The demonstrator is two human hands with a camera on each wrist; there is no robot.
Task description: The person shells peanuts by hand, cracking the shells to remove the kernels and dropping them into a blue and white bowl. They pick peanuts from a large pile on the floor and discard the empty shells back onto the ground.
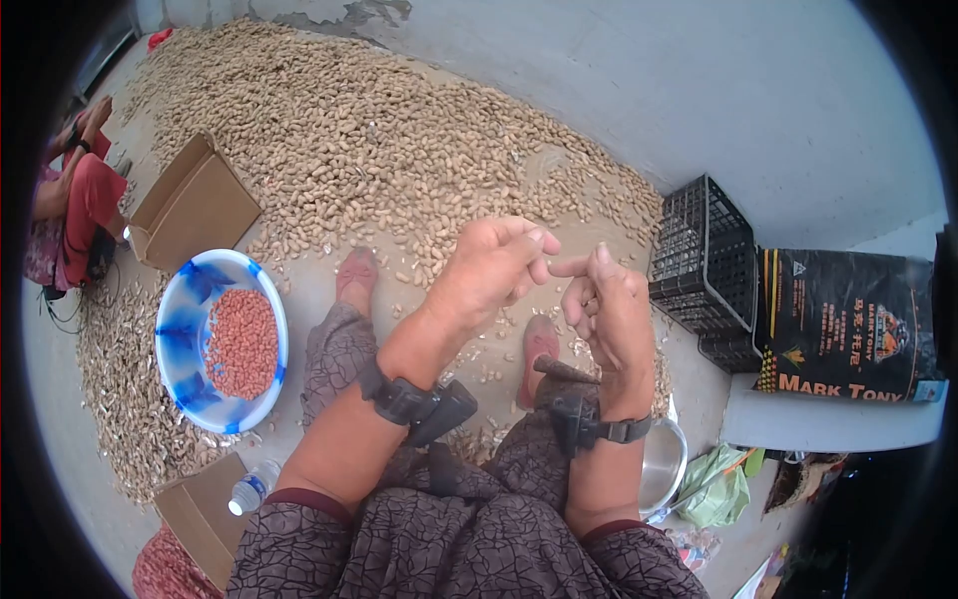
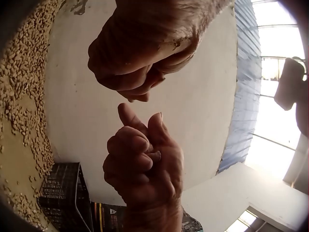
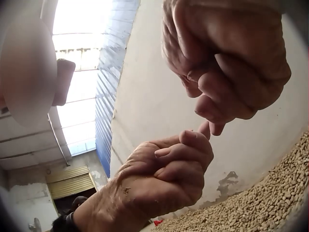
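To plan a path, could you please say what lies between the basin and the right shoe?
The head view shows floor, the left trouser leg and, above, the left forearm.

In my head view, a seated person (image 1: 90, 205) in red shows at the upper left, near an open carton (image 1: 198, 205). At the lower left I see a bottle (image 1: 256, 485) just beside some cardboard (image 1: 205, 519). Black crates (image 1: 705, 252) stand right of centre, against a black "MARK TONY" sack (image 1: 848, 324). Toward the lower right I have a metal bowl (image 1: 662, 465) and a green bag (image 1: 715, 489). A pale wall (image 1: 699, 90) fills the upper right.
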